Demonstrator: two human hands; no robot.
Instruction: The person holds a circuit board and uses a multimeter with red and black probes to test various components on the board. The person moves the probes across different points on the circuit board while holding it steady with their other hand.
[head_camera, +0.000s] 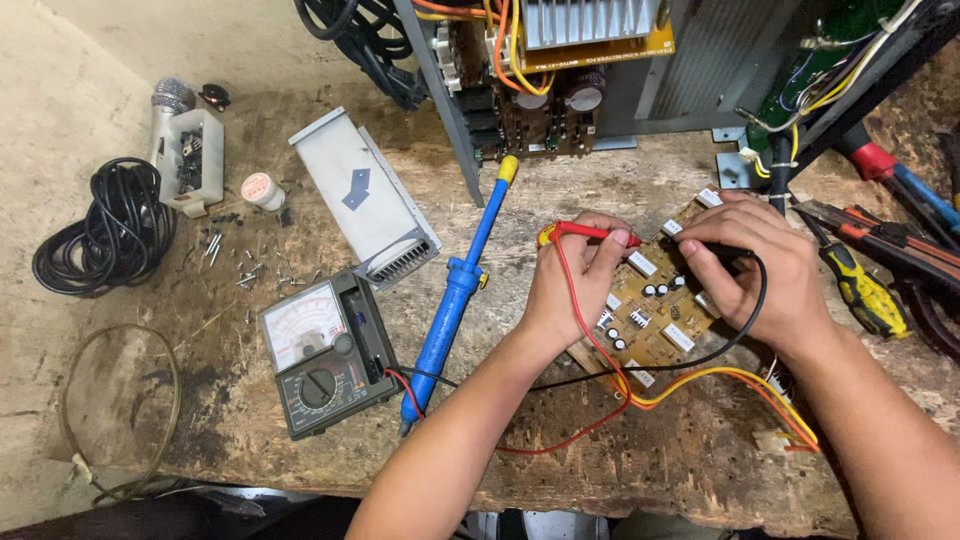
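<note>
My left hand (575, 280) pinches the red probe (590, 233) and my right hand (765, 270) fingers close on the black probe (722, 252), both over the tan circuit board (655, 310) on the surface (620, 450), where a slipping tip could bridge neighbouring contacts.

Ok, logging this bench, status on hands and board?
Left hand holds red probe. Right hand holds black probe on circuit board. Nothing blocking.

We are in an electronics repair workshop: a worn wooden table (300, 120) carries a grey analogue multimeter (325, 355), a blue desoldering pump (455, 300) and opened amplifier chassis (560, 70).
</note>
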